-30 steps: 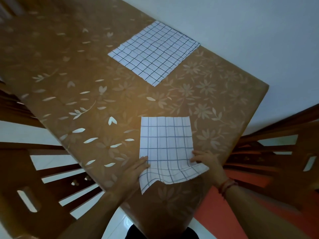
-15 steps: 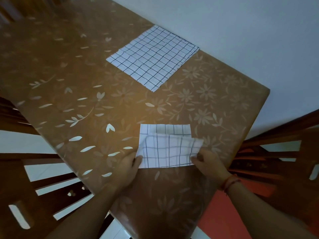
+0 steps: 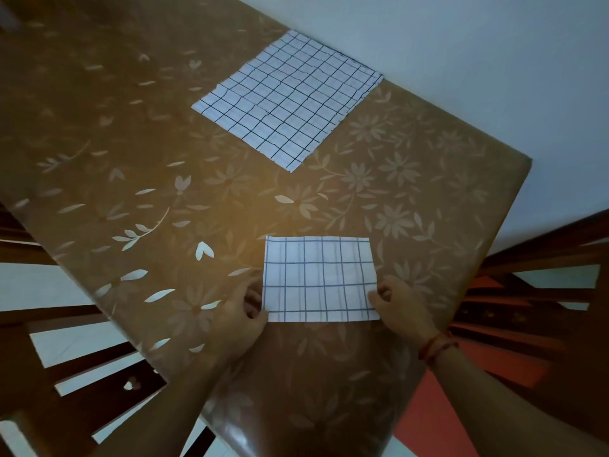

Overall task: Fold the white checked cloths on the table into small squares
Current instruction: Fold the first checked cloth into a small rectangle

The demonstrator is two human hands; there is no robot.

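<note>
A white checked cloth (image 3: 319,278) lies folded into a small flat rectangle near the table's front corner. My left hand (image 3: 242,316) rests at its near left corner, fingertips touching the cloth's edge. My right hand (image 3: 400,306) pinches the near right edge of the same cloth; a red string is tied round that wrist. A second, larger white checked cloth (image 3: 288,100) lies spread flat at the far side of the table, next to the wall, untouched.
The table (image 3: 131,153) is covered with a brown floral sheet. Wooden chairs stand at the left (image 3: 66,351) and right (image 3: 534,291). A pale wall (image 3: 461,44) runs along the far edge.
The near half of the near cloth was lifted and laid over the far half. The cloth now lies flat and shorter, with both hands at its near corners.
</note>
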